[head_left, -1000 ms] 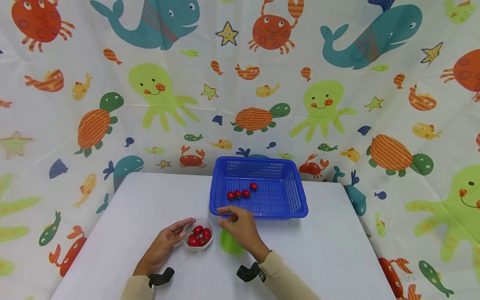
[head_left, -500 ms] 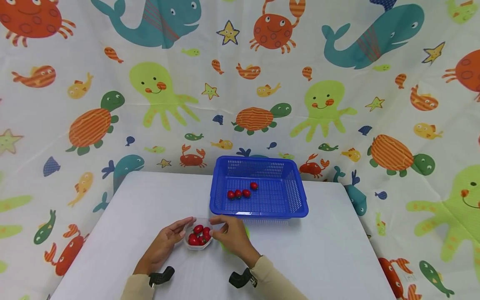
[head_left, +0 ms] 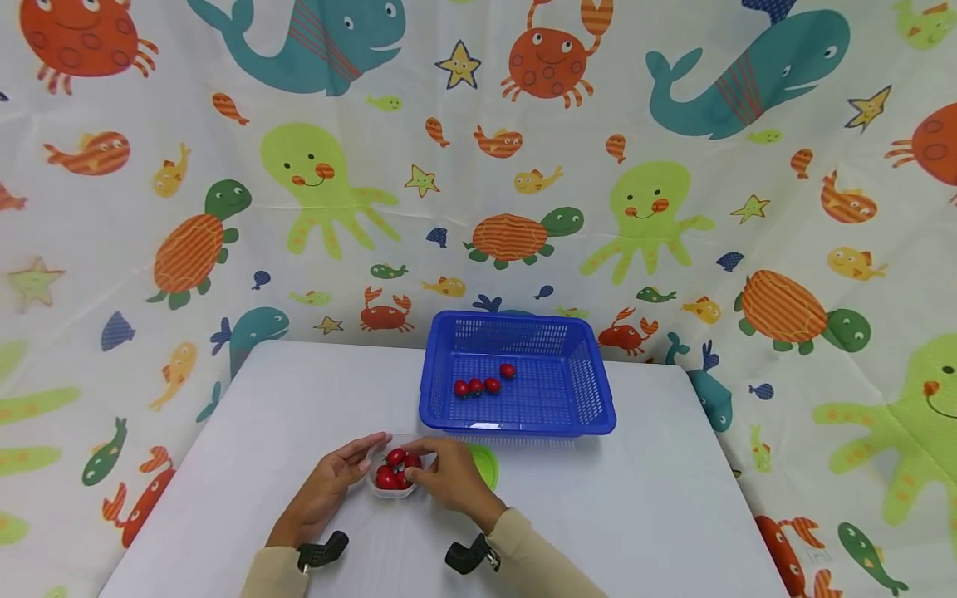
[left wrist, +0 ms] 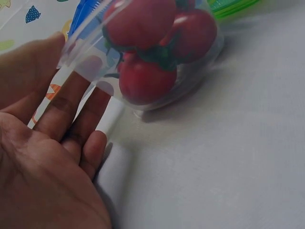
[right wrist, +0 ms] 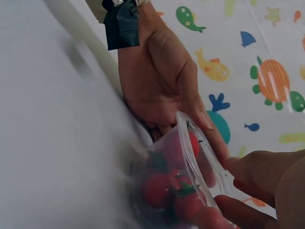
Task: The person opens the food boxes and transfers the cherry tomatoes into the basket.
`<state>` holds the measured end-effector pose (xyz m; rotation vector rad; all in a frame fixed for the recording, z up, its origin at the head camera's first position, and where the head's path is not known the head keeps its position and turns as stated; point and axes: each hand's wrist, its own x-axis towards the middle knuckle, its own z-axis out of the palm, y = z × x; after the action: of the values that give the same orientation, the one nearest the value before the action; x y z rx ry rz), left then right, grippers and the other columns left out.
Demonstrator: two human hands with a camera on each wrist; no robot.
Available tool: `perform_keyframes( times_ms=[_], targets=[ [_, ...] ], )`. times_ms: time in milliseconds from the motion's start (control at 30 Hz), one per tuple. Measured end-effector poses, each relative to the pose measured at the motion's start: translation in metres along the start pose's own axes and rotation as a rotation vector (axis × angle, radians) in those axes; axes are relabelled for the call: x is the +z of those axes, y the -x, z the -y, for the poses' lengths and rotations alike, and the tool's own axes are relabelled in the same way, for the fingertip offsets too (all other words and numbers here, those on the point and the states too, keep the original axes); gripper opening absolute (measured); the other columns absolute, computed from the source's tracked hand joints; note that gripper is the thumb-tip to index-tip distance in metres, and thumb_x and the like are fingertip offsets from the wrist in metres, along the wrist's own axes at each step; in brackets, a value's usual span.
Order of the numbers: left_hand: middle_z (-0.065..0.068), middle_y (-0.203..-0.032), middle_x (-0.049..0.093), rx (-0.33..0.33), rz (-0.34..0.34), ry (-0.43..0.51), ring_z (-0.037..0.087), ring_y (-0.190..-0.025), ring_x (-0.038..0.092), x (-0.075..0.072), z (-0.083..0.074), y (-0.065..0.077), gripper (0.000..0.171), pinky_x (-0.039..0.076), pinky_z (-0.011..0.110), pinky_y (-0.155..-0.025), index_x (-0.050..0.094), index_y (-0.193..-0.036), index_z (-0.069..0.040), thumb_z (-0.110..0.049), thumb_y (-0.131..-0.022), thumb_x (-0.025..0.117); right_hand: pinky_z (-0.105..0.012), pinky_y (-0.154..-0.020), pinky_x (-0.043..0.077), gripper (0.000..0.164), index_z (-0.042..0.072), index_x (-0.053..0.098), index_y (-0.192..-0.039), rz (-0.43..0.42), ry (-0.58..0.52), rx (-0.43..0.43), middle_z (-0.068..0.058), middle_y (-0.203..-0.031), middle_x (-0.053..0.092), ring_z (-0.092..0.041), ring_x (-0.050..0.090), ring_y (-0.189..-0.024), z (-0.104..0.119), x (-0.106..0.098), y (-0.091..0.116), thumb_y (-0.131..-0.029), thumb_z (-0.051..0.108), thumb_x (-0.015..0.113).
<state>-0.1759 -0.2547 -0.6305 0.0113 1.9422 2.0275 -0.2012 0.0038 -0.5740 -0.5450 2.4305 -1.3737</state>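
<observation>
A small clear plastic tub (head_left: 390, 492) with several cherry tomatoes (head_left: 385, 477) stands on the white table. My left hand (head_left: 326, 486) rests against its left side, fingers extended along the wall; in the left wrist view the fingers (left wrist: 64, 102) lie behind the clear plastic. Over the tub's right side, my right hand (head_left: 456, 480) reaches in, with thumb and forefinger on either side of a tomato. From the right wrist view, its fingertips (right wrist: 212, 218) are at the tub's rim, spread apart, with no tomato visibly pinched. Part of the tomatoes is hidden by that hand.
Behind the tub stands a blue plastic basket (head_left: 591, 390) with several cherry tomatoes (head_left: 492, 386) on its floor. A round green lid (head_left: 486, 467) lies right of the tub, partly under my right hand. A cloth printed with sea animals hangs behind the table.
My right hand has moved from the basket's front edge left and down to the tub, uncovering part of the green lid. The left hand stays at the tub; the basket's tomatoes look unchanged.
</observation>
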Motion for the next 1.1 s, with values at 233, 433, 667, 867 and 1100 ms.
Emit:
perform_keyframes(
  times_ms=[233, 433, 667, 867, 1100],
  targets=[
    [0.004, -0.17, 0.043, 0.014, 0.003, 0.012, -0.02, -0.138, 0.045, 0.0, 0.003, 0.0, 0.052, 0.037, 0.003, -0.109, 0.046, -0.161, -0.015, -0.023, -0.111, 0.057, -0.018, -0.07, 0.047, 0.034, 0.017, 0.078, -0.128, 0.007, 0.061, -0.028, 0.002, -0.122, 0.079, -0.01, 0.061, -0.088, 0.001, 0.012, -0.005, -0.094, 0.018, 0.081],
    [0.006, -0.171, 0.042, 0.028, 0.018, 0.019, -0.02, -0.139, 0.044, -0.001, 0.004, -0.001, 0.051, 0.037, 0.002, -0.108, 0.045, -0.161, -0.013, -0.02, -0.112, 0.055, -0.019, -0.08, 0.048, 0.029, 0.017, 0.08, -0.122, 0.03, 0.094, -0.024, 0.006, -0.107, 0.082, -0.008, 0.067, -0.097, 0.004, 0.016, -0.007, -0.094, 0.019, 0.082],
    [0.006, -0.171, 0.042, 0.03, 0.017, 0.016, -0.019, -0.139, 0.044, -0.003, 0.002, -0.001, 0.05, 0.036, 0.002, -0.108, 0.046, -0.161, -0.014, -0.02, -0.112, 0.055, -0.019, -0.084, 0.05, 0.026, 0.016, 0.081, -0.12, 0.063, 0.094, -0.03, 0.006, -0.106, 0.083, -0.006, 0.069, -0.099, 0.007, 0.012, -0.007, -0.094, 0.017, 0.081],
    [0.004, -0.17, 0.043, 0.011, 0.011, 0.009, -0.02, -0.139, 0.044, -0.002, 0.001, -0.002, 0.052, 0.037, 0.003, -0.109, 0.046, -0.161, -0.016, -0.023, -0.111, 0.057, -0.023, -0.082, 0.051, 0.025, 0.021, 0.082, -0.12, 0.022, 0.202, -0.022, 0.01, -0.107, 0.081, -0.009, 0.066, -0.098, 0.007, 0.006, -0.007, -0.094, 0.018, 0.081],
    [0.003, -0.17, 0.044, 0.009, 0.0, 0.013, -0.02, -0.138, 0.045, -0.003, 0.001, -0.002, 0.053, 0.037, 0.003, -0.109, 0.047, -0.161, -0.015, -0.024, -0.11, 0.06, -0.026, -0.09, 0.052, 0.022, 0.022, 0.082, -0.117, 0.014, 0.303, -0.09, 0.013, -0.102, 0.082, -0.01, 0.071, -0.102, 0.008, 0.004, -0.007, -0.095, 0.021, 0.081]
  ],
)
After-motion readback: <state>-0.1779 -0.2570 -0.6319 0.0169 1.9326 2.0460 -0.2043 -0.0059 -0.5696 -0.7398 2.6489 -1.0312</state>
